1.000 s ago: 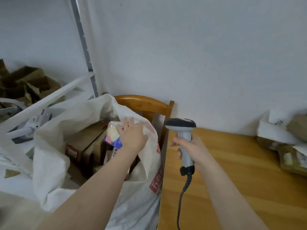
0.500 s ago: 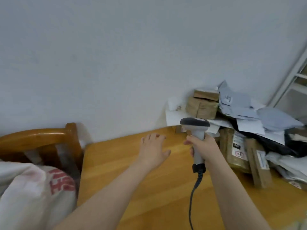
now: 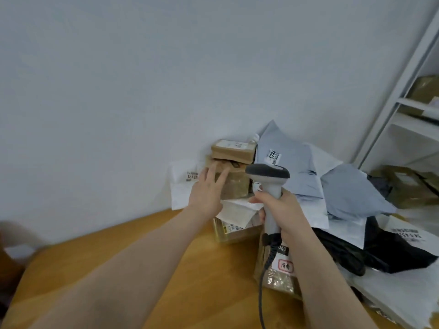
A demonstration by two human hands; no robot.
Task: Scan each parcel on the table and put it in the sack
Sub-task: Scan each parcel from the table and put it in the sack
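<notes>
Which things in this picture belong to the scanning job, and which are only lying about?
For the job:
scanner, held in the right hand
left hand, at the brown parcels
grey mailers
black bag
table

Lying about:
white shelf
boxes on it

Free passage: bare table [image 3: 213, 281] top across the lower left and lower centre of the frame. Obstacles: a heap of parcels [image 3: 351, 193] fills the right half, stacked against the wall [image 3: 142, 91]. The scanner [image 3: 268, 179] stands upright at centre before the heap, with its cable [image 3: 262, 293] running to the bottom edge. A shelf frame [image 3: 387, 115] borders the upper right.
</notes>
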